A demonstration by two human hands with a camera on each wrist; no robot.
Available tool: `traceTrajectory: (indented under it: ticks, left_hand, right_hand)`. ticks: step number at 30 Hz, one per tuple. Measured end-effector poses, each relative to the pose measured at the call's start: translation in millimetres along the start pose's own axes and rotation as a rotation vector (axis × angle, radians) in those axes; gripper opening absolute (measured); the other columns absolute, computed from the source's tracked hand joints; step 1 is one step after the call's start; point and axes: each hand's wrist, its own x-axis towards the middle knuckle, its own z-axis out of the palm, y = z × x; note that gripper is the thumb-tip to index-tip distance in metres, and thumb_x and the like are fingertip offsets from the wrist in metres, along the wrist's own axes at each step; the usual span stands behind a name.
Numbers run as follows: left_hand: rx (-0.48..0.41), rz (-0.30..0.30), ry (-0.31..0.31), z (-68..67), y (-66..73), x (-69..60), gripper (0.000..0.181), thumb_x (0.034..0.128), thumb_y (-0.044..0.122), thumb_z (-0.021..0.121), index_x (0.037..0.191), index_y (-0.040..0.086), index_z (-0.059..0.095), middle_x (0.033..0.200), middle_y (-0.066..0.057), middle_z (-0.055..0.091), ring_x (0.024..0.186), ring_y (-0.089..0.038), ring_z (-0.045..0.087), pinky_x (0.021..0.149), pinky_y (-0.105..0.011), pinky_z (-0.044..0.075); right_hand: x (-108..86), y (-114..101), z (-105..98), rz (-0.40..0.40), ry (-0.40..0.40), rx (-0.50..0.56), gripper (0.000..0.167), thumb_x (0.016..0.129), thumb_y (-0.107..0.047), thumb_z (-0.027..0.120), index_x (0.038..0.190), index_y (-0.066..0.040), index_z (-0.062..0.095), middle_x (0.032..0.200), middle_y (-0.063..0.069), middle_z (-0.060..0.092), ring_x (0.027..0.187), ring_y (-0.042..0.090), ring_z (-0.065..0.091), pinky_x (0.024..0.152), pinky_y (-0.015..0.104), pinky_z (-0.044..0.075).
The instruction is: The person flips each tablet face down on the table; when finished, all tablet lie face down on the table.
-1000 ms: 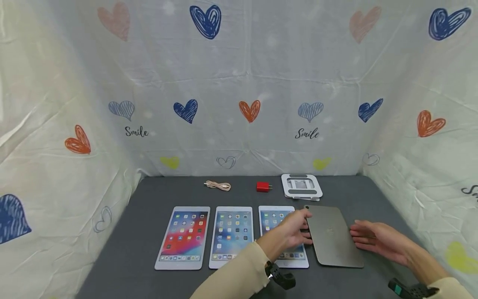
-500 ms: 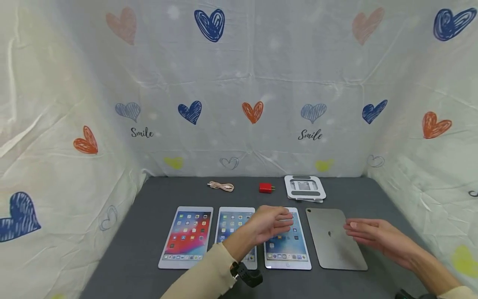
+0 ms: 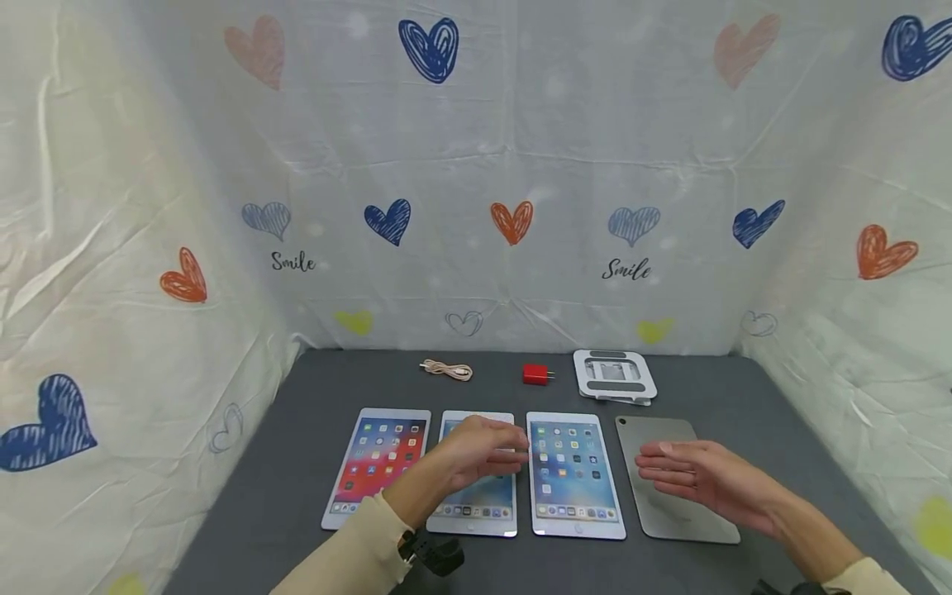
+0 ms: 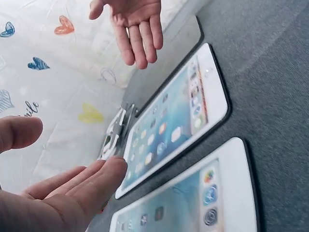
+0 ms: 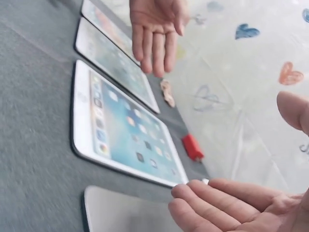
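Over the back of the matte grey metal tablet with rounded corners (image 3: 669,516), back up on the dark grey, fine-textured tabletop (image 3: 580,570): the right hand (image 3: 702,478), empty, fingers straight and close together with slim gaps, thumb apart. Well left of the grey tablet: the left hand (image 3: 483,450), also empty, fingers nearly straight, close together, thumb apart, raised above a white-framed blue-screened tablet (image 3: 483,500), second leftward from the grey tablet. Just left of the grey tablet, not touching: a flat white-framed glass tablet with icons on blue (image 3: 573,471). Farthest left of it: a white-framed tablet with a red-and-blue screen (image 3: 385,450).

Just beyond the grey tablet: a folded white stand with grey pads (image 3: 614,386). Beyond and leftward of it: a red block-shaped charger with metal prongs (image 3: 535,374); farther left, a bundled thin beige cable (image 3: 448,370). Behind the grey tablet, past the tabletop: a creased white sheet printed with hearts (image 3: 446,273).
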Motion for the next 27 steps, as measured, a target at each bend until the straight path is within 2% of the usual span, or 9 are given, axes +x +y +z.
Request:
traceTrajectory:
  ticks: [6, 10, 16, 21, 27]
  left_hand:
    - [0.011, -0.016, 0.007, -2.6, -11.8, 3.1, 0.037, 0.1044, 0.016, 0.075, 0.133, -0.006, 0.07, 0.133, -0.022, 0.074, 0.124, -0.036, 0.076, 0.103, -0.045, 0.064]
    - [0.013, -0.024, -0.008, -1.0, -18.9, 8.0, 0.036, 0.1046, 0.015, 0.074, 0.132, -0.008, 0.07, 0.129, -0.022, 0.076, 0.12, -0.035, 0.077, 0.102, -0.047, 0.064]
    - [-0.008, -0.05, -0.035, 2.5, -28.5, 14.9, 0.036, 0.1034, 0.011, 0.073, 0.131, -0.012, 0.068, 0.123, -0.024, 0.077, 0.118, -0.034, 0.078, 0.102, -0.048, 0.065]
    - [-0.007, -0.043, -0.035, 6.0, -31.2, 16.9, 0.036, 0.1024, 0.011, 0.073, 0.129, -0.012, 0.068, 0.122, -0.024, 0.078, 0.117, -0.034, 0.078, 0.101, -0.046, 0.066]
    - [0.033, -0.032, -0.031, 5.3, -30.9, 18.4, 0.035, 0.1025, 0.014, 0.074, 0.128, -0.01, 0.069, 0.12, -0.023, 0.077, 0.111, -0.03, 0.079, 0.097, -0.044, 0.067]
  right_hand:
    - [16.7, 12, 12, 0.075, 0.119, -0.042, 0.072, 0.118, -0.031, 0.049, 0.162, 0.022, 0.026, 0.158, 0.026, 0.058, 0.137, 0.02, 0.067, 0.115, 0.038, 0.057]
    - [23.8, 14, 17, 0.107, 0.161, -0.045, 0.079, 0.117, -0.035, 0.051, 0.161, 0.024, 0.022, 0.161, 0.034, 0.052, 0.138, 0.024, 0.066, 0.117, 0.041, 0.056]
    - [31.5, 15, 23, 0.149, 0.209, -0.016, 0.086, 0.114, -0.039, 0.057, 0.162, 0.023, 0.021, 0.161, 0.037, 0.05, 0.139, 0.029, 0.065, 0.12, 0.048, 0.054]
    - [35.5, 15, 26, 0.158, 0.249, 0.016, 0.082, 0.115, -0.036, 0.056, 0.162, 0.02, 0.022, 0.159, 0.037, 0.051, 0.138, 0.032, 0.066, 0.119, 0.049, 0.054]
    - [41.0, 15, 33, 0.133, 0.312, 0.034, 0.08, 0.114, -0.04, 0.054, 0.161, 0.017, 0.023, 0.163, 0.041, 0.04, 0.143, 0.036, 0.06, 0.124, 0.05, 0.049]
